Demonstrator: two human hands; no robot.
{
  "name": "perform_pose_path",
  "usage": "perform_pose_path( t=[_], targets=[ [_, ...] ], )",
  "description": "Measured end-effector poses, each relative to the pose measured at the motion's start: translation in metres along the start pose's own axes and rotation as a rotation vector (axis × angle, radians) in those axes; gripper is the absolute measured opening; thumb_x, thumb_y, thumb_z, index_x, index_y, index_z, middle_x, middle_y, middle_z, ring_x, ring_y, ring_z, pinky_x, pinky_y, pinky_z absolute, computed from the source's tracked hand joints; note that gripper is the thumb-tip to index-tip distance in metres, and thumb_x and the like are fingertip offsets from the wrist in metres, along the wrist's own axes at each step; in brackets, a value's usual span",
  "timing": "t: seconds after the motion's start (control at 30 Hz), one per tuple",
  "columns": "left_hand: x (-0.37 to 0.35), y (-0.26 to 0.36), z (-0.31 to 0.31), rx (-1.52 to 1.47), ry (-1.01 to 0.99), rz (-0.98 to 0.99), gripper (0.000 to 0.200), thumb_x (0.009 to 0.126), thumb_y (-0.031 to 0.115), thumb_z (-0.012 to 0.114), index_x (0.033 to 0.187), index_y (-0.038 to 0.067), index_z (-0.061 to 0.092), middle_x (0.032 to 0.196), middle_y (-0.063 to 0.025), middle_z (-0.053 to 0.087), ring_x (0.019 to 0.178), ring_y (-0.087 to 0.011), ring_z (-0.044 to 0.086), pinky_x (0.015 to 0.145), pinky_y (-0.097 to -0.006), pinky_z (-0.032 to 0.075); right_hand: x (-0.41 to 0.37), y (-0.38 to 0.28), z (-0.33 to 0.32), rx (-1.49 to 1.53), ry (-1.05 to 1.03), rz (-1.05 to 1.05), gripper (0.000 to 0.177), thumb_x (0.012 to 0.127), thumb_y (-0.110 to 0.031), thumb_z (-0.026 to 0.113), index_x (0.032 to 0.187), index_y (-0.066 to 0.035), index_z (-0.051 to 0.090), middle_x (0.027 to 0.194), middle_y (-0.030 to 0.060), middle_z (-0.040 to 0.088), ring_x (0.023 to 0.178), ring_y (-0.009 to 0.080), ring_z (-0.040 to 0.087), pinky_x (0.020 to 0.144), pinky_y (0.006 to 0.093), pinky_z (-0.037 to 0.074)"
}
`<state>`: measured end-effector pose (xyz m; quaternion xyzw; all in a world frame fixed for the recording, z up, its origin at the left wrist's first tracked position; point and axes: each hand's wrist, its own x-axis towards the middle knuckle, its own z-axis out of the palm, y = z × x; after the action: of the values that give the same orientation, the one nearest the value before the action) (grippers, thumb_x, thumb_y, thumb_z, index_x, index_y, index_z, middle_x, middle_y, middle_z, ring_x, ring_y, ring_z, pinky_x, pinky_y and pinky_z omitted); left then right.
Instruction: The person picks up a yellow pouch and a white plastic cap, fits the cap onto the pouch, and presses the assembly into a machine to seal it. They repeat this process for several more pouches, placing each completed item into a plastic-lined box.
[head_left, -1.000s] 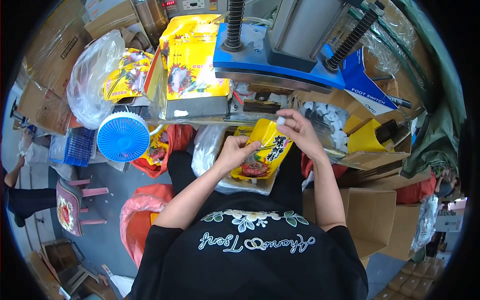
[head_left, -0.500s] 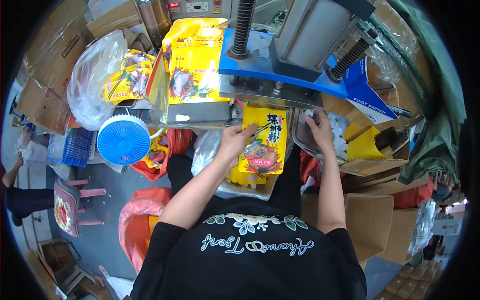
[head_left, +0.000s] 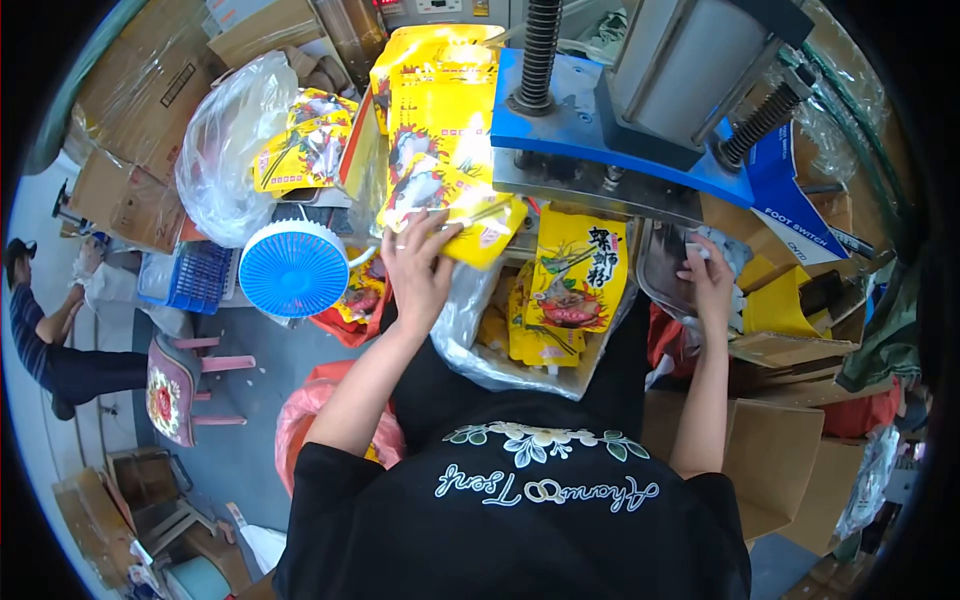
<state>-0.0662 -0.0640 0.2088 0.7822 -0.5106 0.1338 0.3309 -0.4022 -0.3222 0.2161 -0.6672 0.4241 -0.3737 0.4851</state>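
Observation:
My left hand (head_left: 418,262) is at the front edge of the stack of yellow printed pouches (head_left: 445,110), its fingers on a yellow pouch (head_left: 488,236) that lies at an angle. Another yellow pouch (head_left: 577,270), printed side up, rests at the press's front, over a plastic-lined box (head_left: 572,385) with more pouches inside. My right hand (head_left: 708,272) is over the clear tray (head_left: 668,262) right of that pouch, fingertips pinched on a small white piece (head_left: 697,248). The blue press (head_left: 620,140) stands just behind.
A blue fan (head_left: 293,270) stands left of my left hand, near a blue basket (head_left: 195,277) and a clear bag (head_left: 232,150). Open cardboard boxes (head_left: 770,465) are at the right. Another person (head_left: 60,340) is at the far left beside a stool (head_left: 172,390).
My left hand has let go of the pouch in front of the press and moved left to the stack. My right hand has closed on a white piece. The view has shifted.

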Motion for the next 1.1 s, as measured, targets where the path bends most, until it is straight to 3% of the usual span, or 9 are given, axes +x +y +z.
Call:
perform_pose_path(
  t=[0.07,0.1,0.23,0.4,0.5,0.6,0.77,0.93,1.1],
  targets=[
    [0.005,0.005,-0.006,-0.193,0.107,-0.139,0.013,0.083,0.012,0.071,0.096,0.009,0.073,0.103,-0.0067,0.07,0.108,-0.0279,0.061,0.112,-0.0514,0.022,-0.007,-0.002,-0.001,-0.019,0.018,-0.086,0.027,0.092,-0.01,0.064,0.118,-0.003,0.057,0.102,0.0042,0.059,0.082,0.0091,0.059,0.068,0.0227,0.051],
    [0.012,0.014,-0.017,-0.204,0.087,-0.089,0.008,0.082,0.007,0.07,0.09,0.004,0.073,0.089,-0.0079,0.07,0.089,-0.0239,0.066,0.102,-0.0427,0.038,-0.013,-0.011,0.005,-0.014,0.041,-0.115,0.028,0.092,-0.009,0.065,0.117,-0.003,0.056,0.103,0.0041,0.058,0.083,0.009,0.058,0.068,0.0228,0.051],
    [-0.002,0.051,-0.013,-0.918,-0.186,-0.381,0.011,0.083,-0.001,0.069,0.093,-0.001,0.071,0.085,-0.0061,0.069,0.078,-0.0078,0.062,0.068,-0.0225,0.047,-0.033,-0.048,0.026,-0.17,-0.039,-0.248,0.025,0.087,-0.004,0.071,0.108,-0.003,0.057,0.092,0.0013,0.063,0.08,0.0074,0.059,0.068,0.023,0.049],
    [-0.038,0.069,0.023,-0.747,-0.327,-0.35,0.017,0.078,0.001,0.07,0.095,0.0,0.072,0.084,-0.0109,0.071,0.078,-0.0201,0.07,0.069,-0.0296,0.051,-0.055,-0.115,0.06,-0.568,-0.367,-0.52,0.016,0.082,-0.014,0.072,0.092,-0.001,0.07,0.086,0.0111,0.068,0.08,0.0253,0.065,0.075,0.0342,0.05],
    [-0.051,0.073,0.02,-0.722,-0.445,-0.208,0.016,0.081,0.007,0.071,0.095,0.001,0.072,0.085,-0.0096,0.07,0.075,-0.0185,0.068,0.069,-0.0283,0.05,-0.057,-0.117,0.069,-0.713,-0.696,-0.588,0.019,0.081,-0.018,0.071,0.092,-0.002,0.07,0.088,0.0141,0.068,0.084,0.0312,0.063,0.075,0.0376,0.049],
    [-0.058,0.074,0.024,-0.918,-0.596,-0.363,0.017,0.084,0.011,0.072,0.095,-0.002,0.072,0.083,-0.0068,0.069,0.074,-0.0136,0.064,0.069,-0.027,0.049,-0.054,-0.11,0.076,-0.543,-0.781,-0.538,0.019,0.082,-0.017,0.071,0.092,-0.002,0.07,0.087,0.0134,0.068,0.083,0.0324,0.062,0.074,0.039,0.049],
    [-0.037,0.079,0.033,-0.945,-0.627,-0.547,0.024,0.09,0.019,0.069,0.093,-0.005,0.072,0.076,-0.0039,0.07,0.07,-0.0039,0.057,0.064,-0.0234,0.047,-0.047,-0.102,0.073,-0.374,-0.497,-0.337,0.035,0.085,-0.021,0.071,0.114,-0.001,0.066,0.098,0.0123,0.071,0.093,0.02,0.068,0.082,0.032,0.051],
    [0.001,0.102,0.047,-1.361,-0.415,-0.806,0.024,0.092,0.014,0.068,0.1,-0.008,0.07,0.09,-0.0081,0.072,0.074,-0.0091,0.065,0.064,-0.0239,0.051,-0.021,-0.083,0.023,-0.717,0.015,-0.327,0.039,0.088,-0.028,0.068,0.12,-0.005,0.065,0.101,0.0162,0.071,0.089,0.0343,0.069,0.078,0.0403,0.053],
    [0.017,0.107,0.058,-1.526,-0.395,-0.97,0.02,0.091,0.011,0.067,0.098,-0.008,0.069,0.09,-0.0123,0.072,0.073,-0.0141,0.068,0.066,-0.0262,0.055,0.006,-0.04,-0.026,-1.291,0.125,0.008,0.03,0.089,-0.026,0.065,0.114,-0.01,0.065,0.1,0.016,0.07,0.087,0.04,0.067,0.076,0.0465,0.053]
  ],
)
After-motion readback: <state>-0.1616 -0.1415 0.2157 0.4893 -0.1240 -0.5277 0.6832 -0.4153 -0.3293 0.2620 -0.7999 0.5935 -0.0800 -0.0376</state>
